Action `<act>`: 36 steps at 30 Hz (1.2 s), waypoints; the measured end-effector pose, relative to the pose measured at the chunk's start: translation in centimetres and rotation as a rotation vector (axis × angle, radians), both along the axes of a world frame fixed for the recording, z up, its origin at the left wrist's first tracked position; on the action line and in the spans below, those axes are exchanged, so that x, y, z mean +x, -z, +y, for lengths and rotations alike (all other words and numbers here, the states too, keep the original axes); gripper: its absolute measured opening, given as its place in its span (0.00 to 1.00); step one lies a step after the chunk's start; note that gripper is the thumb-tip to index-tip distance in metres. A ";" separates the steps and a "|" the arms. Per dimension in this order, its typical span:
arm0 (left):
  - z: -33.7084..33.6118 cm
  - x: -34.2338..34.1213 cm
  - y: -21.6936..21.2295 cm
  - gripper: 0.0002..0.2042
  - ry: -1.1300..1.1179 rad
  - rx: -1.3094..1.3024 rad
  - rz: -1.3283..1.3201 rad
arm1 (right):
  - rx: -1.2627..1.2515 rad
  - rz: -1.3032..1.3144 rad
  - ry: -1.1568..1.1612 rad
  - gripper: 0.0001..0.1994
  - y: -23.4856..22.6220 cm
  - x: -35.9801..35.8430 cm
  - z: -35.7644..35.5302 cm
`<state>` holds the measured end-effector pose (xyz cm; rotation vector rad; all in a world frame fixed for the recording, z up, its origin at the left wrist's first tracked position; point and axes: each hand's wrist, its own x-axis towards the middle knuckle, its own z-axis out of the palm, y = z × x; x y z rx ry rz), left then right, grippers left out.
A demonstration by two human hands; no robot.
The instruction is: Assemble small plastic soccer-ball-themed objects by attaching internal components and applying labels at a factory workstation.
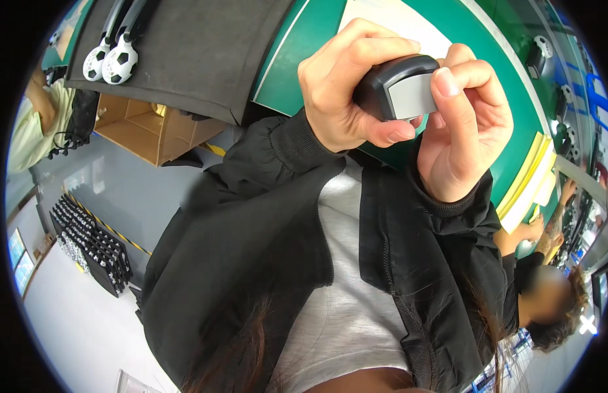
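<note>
In front of my chest, both hands are raised around a rounded black object with a flat grey face [412, 97]; its exact kind does not show. My left hand [336, 92] wraps round its black body, fingers over the top and thumb underneath. From the other side, my right hand [467, 124] is closed, its thumb pressed on the edge of the grey face. The right fingers behind the object are partly hidden. Beneath the hands lies a green work surface [310, 49] with a pale sheet [408, 23] on it.
At upper left, two pieces with black-and-white football-patterned ends [120, 62] lie on a dark mat [186, 46]. An open cardboard box [137, 128] sits below it. Yellow sheets [526, 180] lie right, near another person [546, 295]. A rack of similar pieces [91, 242] stands far left.
</note>
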<state>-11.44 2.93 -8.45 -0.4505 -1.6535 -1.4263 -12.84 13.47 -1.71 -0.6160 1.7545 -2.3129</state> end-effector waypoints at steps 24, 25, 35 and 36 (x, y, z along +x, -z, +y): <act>0.9 -0.3 -0.8 0.25 -0.045 0.180 -0.004 | -0.091 -0.001 -0.070 0.09 0.4 -1.9 -0.4; 0.9 -0.3 -0.8 0.23 -0.038 0.246 0.001 | -0.085 -0.010 -0.122 0.09 0.4 -2.4 -0.1; -0.9 0.1 -2.2 0.25 0.039 0.451 -0.105 | 0.406 0.757 -0.336 0.18 -0.8 -6.0 -0.6; -1.9 1.2 -2.2 0.20 -0.129 0.358 -0.140 | 0.407 0.670 -0.243 0.18 -0.9 -6.9 -0.7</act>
